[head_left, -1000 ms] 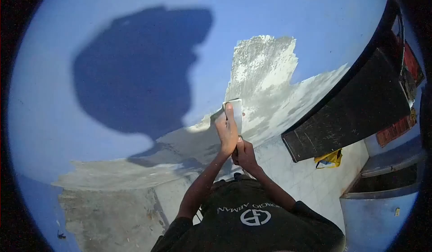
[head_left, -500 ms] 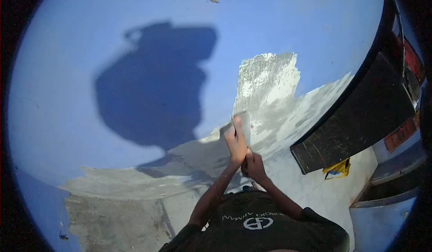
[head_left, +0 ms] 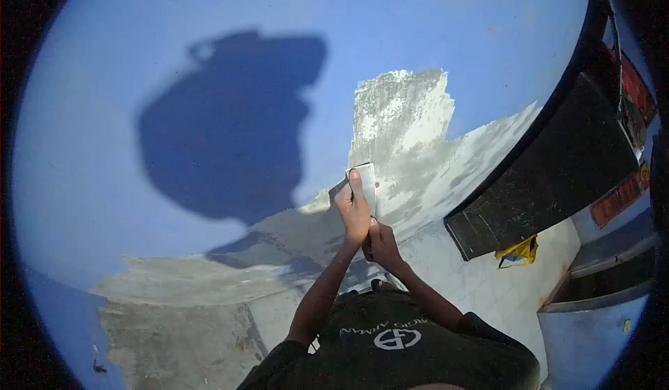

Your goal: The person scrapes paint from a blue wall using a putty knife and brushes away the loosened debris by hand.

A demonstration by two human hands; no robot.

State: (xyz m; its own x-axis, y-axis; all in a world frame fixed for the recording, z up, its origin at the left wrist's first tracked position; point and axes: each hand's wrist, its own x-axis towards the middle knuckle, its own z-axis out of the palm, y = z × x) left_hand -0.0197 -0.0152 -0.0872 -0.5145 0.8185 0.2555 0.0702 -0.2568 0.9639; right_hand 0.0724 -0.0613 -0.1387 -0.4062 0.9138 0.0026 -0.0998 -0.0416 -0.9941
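Observation:
My left hand (head_left: 354, 212) is closed on a flat, pale scraper (head_left: 366, 181), its thumb lying along the blade. Just below, my right hand (head_left: 381, 242) is wrapped close against the left one, around the scraper's lower end; the handle itself is hidden by the fingers. The blade's top edge is at the blue wall (head_left: 404, 27), at the left side of a rough grey and white patch (head_left: 401, 115) where the blue coat is absent. Whether the blade touches the surface cannot be made out.
A dark board (head_left: 550, 174) leans at the right, with a yellow bag (head_left: 519, 254) beneath its lower edge. Pale floor (head_left: 453, 285) lies beside me. Lower left, the wall has a bare grey area (head_left: 181, 341). A large shadow falls across the blue wall.
The view has shifted slightly, so the wall patch appears a little higher and more to the left. Both hands keep their hold on the scraper, its blade now slightly lower against the patch.

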